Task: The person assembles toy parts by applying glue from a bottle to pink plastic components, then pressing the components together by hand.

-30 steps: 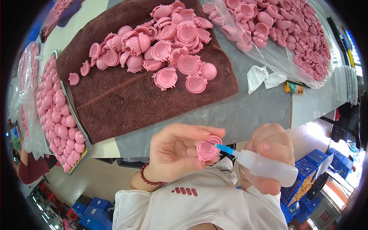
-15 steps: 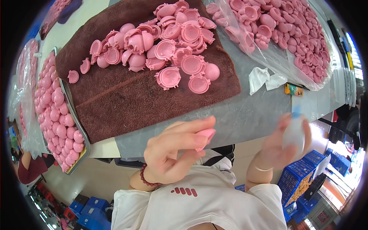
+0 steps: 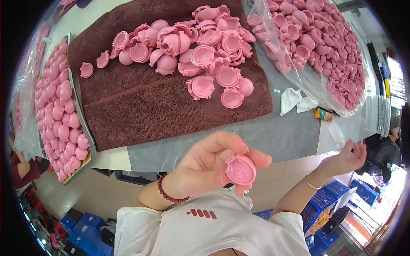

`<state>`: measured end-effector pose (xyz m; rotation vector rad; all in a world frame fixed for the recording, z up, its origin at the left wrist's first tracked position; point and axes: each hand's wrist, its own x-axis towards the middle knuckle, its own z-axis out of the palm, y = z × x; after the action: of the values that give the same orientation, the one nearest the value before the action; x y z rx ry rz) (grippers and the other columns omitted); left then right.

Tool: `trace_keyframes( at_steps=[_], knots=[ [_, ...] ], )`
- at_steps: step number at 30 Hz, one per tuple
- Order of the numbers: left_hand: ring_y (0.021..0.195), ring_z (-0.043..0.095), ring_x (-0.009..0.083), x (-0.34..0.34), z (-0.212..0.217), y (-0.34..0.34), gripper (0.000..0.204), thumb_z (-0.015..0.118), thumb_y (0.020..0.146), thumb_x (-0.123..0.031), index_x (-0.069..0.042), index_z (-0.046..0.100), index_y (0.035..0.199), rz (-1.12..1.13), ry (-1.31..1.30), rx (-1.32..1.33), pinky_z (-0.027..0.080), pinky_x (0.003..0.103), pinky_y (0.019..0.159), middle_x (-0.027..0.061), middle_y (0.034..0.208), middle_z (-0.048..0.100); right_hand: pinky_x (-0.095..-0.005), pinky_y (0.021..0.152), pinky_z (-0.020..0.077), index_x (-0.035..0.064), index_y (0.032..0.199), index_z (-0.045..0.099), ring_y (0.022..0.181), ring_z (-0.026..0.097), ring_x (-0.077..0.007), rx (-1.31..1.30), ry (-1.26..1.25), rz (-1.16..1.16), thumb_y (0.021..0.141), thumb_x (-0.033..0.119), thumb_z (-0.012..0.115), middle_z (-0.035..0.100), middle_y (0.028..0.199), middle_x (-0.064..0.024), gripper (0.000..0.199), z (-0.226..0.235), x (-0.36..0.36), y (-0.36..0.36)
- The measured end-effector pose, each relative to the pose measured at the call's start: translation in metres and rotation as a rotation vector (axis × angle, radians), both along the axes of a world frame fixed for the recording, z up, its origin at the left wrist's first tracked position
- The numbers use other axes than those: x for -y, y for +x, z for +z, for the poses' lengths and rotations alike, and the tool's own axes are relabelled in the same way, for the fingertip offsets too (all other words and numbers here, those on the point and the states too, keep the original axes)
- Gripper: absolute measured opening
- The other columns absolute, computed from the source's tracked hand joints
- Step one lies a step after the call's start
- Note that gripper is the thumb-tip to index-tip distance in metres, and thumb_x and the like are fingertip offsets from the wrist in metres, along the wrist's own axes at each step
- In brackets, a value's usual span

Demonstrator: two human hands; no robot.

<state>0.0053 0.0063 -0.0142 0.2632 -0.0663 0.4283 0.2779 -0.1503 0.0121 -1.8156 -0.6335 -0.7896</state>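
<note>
**Status: L hand gripping pink shell, R hand out at table edge**

I see the left hand (image 3: 209, 166) closed on one pink plastic shell half (image 3: 241, 170), pinched between thumb and fingers, held in front of the chest, below the near edge of the table (image 3: 282, 136). Shell's hollow side w/ rim faces the camera. Red bead bracelet (image 3: 168, 194) sits on the L wrist.

Right hand (image 3: 346, 158) is extended to the right, past the table corner, fingers spread and loosely open; I cannot tell whether anything is in it.

On the table: brown towel (image 3: 141, 106) carrying a pile of pink shell halves (image 3: 200, 47), approx. at its far half. Left of the towel, a tray (image 3: 83, 123) filled w/ pink domed parts. Right side, a clear plastic bag (image 3: 316, 85) w/ more pink parts. White crumpled wipe (image 3: 291, 99) lies near the bag, just beside the towel.
</note>
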Motion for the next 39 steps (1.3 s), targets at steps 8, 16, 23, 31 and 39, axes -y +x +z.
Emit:
trace_keyframes(
  at_steps=[8,16,23,31,39],
  knots=[
    [0.078,0.058,0.0223,0.009,-0.010,0.000,0.044,0.052,0.081,-0.001,-0.009,0.037,0.122,-0.043,-0.215,0.246,0.047,0.031,0.067,0.0252,0.121,0.044,-0.0227,0.073,0.0441,-0.0010,0.106,0.045,0.082,0.051,-0.0137,-0.036,0.137,0.271,0.077,-0.006,0.056,0.052,0.091,-0.0088,0.032,0.012,-0.028,-0.002],
    [0.078,0.060,0.0252,0.008,-0.011,-0.002,0.040,0.055,0.080,-0.005,-0.010,0.039,0.117,-0.029,-0.209,0.247,0.048,0.031,0.062,0.0246,0.118,0.047,-0.0180,0.066,0.0435,-0.0016,0.096,0.052,0.076,0.052,-0.0102,0.047,0.133,0.282,0.077,-0.002,0.060,0.054,0.084,-0.0064,0.021,0.038,-0.033,0.014],
    [0.080,0.060,0.0251,0.009,-0.012,-0.001,0.038,0.054,0.081,-0.005,-0.011,0.039,0.116,-0.030,-0.216,0.260,0.049,0.032,0.062,0.0239,0.117,0.047,-0.0157,0.058,0.0421,-0.0008,0.091,0.054,0.068,0.052,-0.0071,0.079,0.115,0.214,0.077,0.001,0.062,0.056,0.080,-0.0050,0.017,0.043,-0.039,0.039],
    [0.082,0.060,0.0252,0.009,-0.013,0.001,0.039,0.055,0.081,-0.005,-0.012,0.039,0.116,-0.044,-0.233,0.281,0.049,0.032,0.061,0.0232,0.117,0.047,-0.0159,0.058,0.0434,-0.0014,0.088,0.056,0.065,0.053,-0.0069,0.085,0.072,0.262,0.077,0.001,0.061,0.058,0.078,-0.0055,0.013,0.051,-0.029,0.044],
    [0.082,0.059,0.0255,0.010,-0.013,0.003,0.042,0.058,0.078,-0.004,-0.013,0.040,0.115,-0.057,-0.254,0.305,0.047,0.034,0.061,0.0213,0.117,0.048,-0.0227,0.059,0.0416,-0.0028,0.091,0.053,0.063,0.049,-0.0135,0.020,0.165,0.299,0.085,0.009,0.048,0.054,0.074,-0.0080,0.014,0.079,-0.015,0.021]
  ],
)
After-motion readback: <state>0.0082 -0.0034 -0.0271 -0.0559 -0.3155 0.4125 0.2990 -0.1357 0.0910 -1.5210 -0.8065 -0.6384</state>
